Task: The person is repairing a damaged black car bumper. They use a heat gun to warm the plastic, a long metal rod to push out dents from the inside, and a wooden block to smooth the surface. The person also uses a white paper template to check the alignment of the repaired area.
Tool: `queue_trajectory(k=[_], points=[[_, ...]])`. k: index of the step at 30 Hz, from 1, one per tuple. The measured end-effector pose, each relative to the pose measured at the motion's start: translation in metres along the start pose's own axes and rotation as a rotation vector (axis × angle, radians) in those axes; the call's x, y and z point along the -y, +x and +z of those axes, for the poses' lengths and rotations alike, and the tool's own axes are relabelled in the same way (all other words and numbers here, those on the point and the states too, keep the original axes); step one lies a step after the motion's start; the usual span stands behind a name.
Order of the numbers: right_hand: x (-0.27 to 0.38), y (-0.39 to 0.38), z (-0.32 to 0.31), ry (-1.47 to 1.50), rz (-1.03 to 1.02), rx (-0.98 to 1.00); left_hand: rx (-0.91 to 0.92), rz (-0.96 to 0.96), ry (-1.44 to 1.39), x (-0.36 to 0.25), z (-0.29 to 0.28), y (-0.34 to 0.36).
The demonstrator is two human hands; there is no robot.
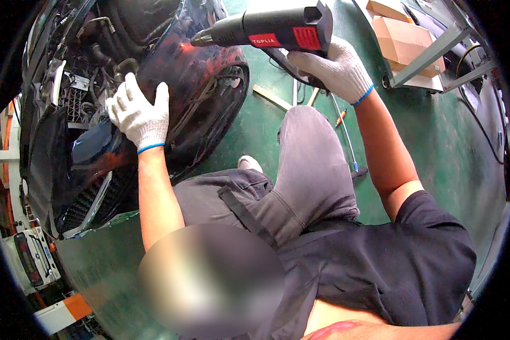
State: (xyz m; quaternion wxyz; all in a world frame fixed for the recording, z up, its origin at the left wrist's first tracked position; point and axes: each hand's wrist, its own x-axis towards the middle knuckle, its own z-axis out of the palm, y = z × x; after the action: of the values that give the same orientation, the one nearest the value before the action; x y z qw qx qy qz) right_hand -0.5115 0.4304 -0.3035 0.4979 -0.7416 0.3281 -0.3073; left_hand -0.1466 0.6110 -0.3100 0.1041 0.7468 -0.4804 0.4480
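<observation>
My right hand (335, 65), in a white knit glove with a blue cuff, is closed round the handle of a black heat gun (277, 29) with red labels. Its tapered nozzle points left at a dark car bumper (170, 85), close to the surface; whether it touches I cannot tell. Orange-red patches show on the panel near the nozzle tip. My left hand (140, 110), gloved the same way, lies against the bumper with its fingers spread and holds nothing. Beside it the open front of the car shows hoses (105, 48) and a dark grille (88, 201).
Wooden strips (272, 97), a screwdriver with an orange handle (341, 117) and a long thin rod (348, 139) lie on the green floor near my knee. A wheeled cart (416, 79) with cardboard boxes (405, 45) stands far right. A cable (481, 136) hangs at the right edge.
</observation>
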Motion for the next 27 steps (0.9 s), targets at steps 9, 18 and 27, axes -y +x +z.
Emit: queue_trajectory(k=[9,18,27], points=[[0.005,-0.003,0.002,0.086,0.119,-0.058,0.020,0.018,-0.003,0.001,0.001,0.000],[-0.005,-0.005,0.007,-0.031,0.073,-0.098,0.020,0.015,-0.030,0.002,0.001,0.001],[0.001,-0.002,0.001,0.055,0.019,-0.049,0.037,0.009,-0.028,0.003,-0.001,0.000]])
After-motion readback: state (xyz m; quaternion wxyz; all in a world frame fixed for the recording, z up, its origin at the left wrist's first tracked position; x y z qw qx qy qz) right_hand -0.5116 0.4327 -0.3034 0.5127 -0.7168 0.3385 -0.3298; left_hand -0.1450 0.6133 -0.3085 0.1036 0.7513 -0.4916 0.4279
